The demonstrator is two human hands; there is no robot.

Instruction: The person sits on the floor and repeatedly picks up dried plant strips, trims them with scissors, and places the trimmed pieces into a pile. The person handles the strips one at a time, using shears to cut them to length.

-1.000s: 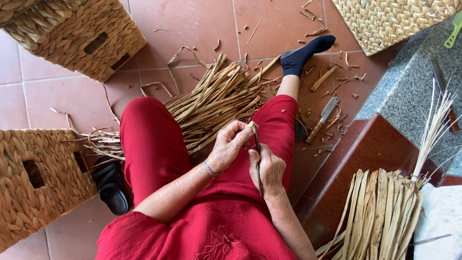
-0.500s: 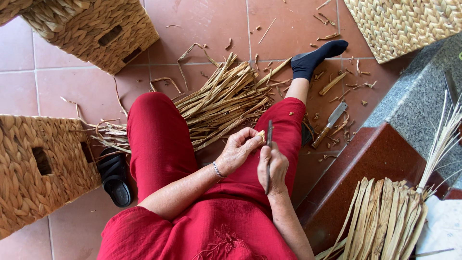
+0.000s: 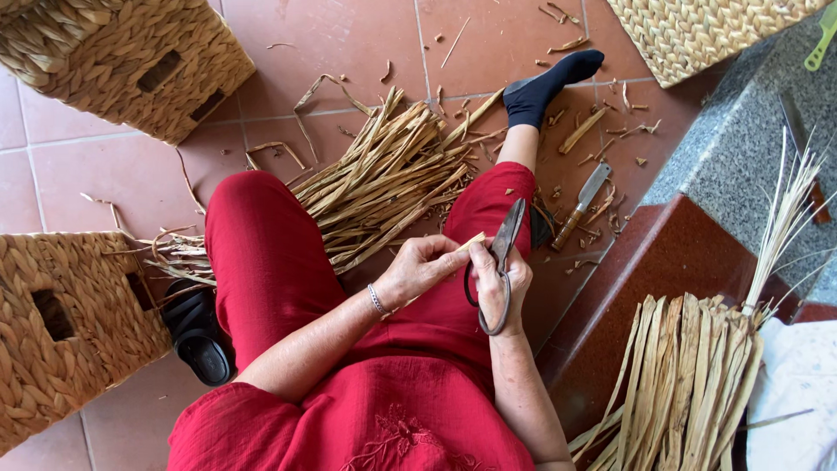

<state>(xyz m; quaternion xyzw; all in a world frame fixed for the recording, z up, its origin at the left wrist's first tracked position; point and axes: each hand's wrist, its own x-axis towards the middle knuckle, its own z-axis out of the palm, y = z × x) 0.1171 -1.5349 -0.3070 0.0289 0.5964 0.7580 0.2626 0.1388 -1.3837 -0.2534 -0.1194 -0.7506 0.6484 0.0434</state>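
Note:
I sit in red clothes on a tiled floor. My right hand (image 3: pixel 504 288) grips black scissors (image 3: pixel 499 262) with their blades pointing up and away. My left hand (image 3: pixel 423 269) pinches a short piece of dried straw (image 3: pixel 472 242) right beside the scissor blades. Both hands meet above my right thigh. A pile of cut dried reed strips (image 3: pixel 384 183) lies on the floor between my legs.
Woven baskets stand at the far left (image 3: pixel 131 61), near left (image 3: pixel 61 331) and top right (image 3: pixel 697 35). A knife (image 3: pixel 580 205) lies among scraps by my right leg. A bundle of long reeds (image 3: pixel 697 375) leans on the step at right. A black sandal (image 3: pixel 196 336) sits by my left leg.
The view has shifted slightly. My right hand has tilted the scissors so the blades lean toward the straw piece that my left hand keeps pinching.

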